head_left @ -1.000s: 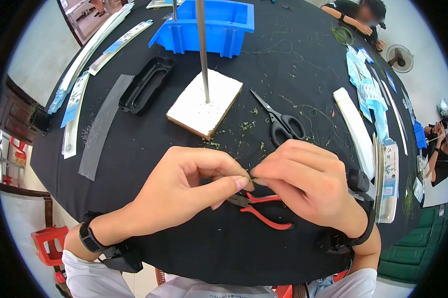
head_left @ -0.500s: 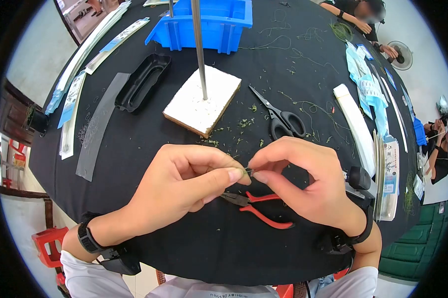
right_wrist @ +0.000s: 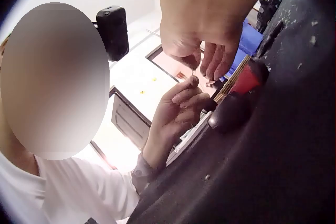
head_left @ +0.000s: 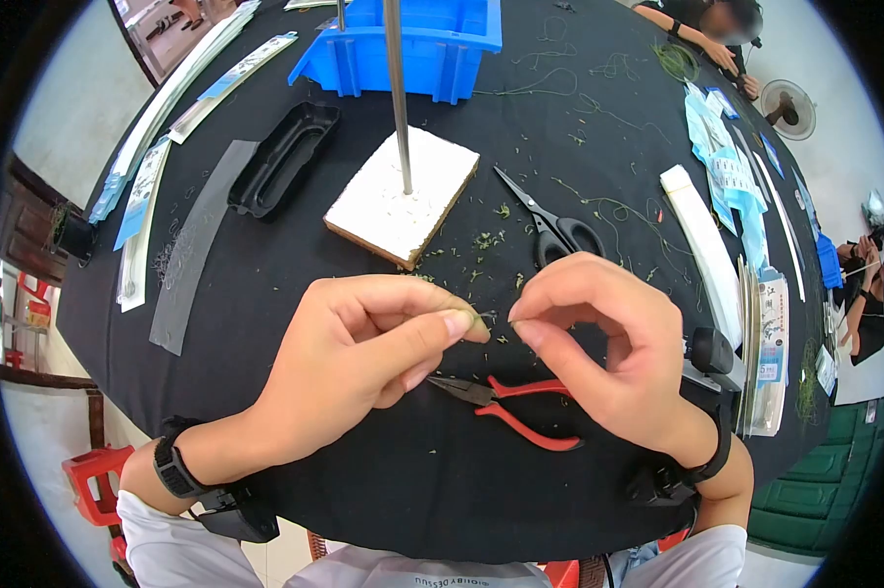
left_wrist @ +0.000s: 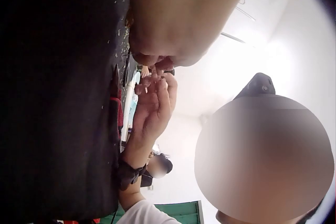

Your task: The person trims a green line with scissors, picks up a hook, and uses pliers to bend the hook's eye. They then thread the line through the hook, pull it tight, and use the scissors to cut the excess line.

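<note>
My left hand (head_left: 349, 358) pinches a tiny thin piece (head_left: 487, 315) between thumb and forefinger, its dark end jutting towards the right. Across a narrow gap, my right hand (head_left: 623, 348) has thumb and forefinger tips together, the other fingers curled in. In the right wrist view a thin strand (right_wrist: 194, 72) shows between the two hands' fingertips; what it is made of is too small to tell. Red-handled pliers (head_left: 481, 395) lie on the black cloth below the hands. Black scissors (head_left: 549, 227) rest beyond the right hand.
A white-topped block (head_left: 388, 211) with an upright metal rod (head_left: 400, 108) stands ahead, a blue bin (head_left: 412, 59) behind it. A black tray (head_left: 283, 162) and grey strip (head_left: 202, 245) lie left; a white strip (head_left: 701, 250) and packets (head_left: 772, 343) lie right. Green scraps are scattered about.
My right hand has drawn a little away from the left and slightly up, widening the gap between their fingertips. The left hand keeps its pinch, shifted slightly left.
</note>
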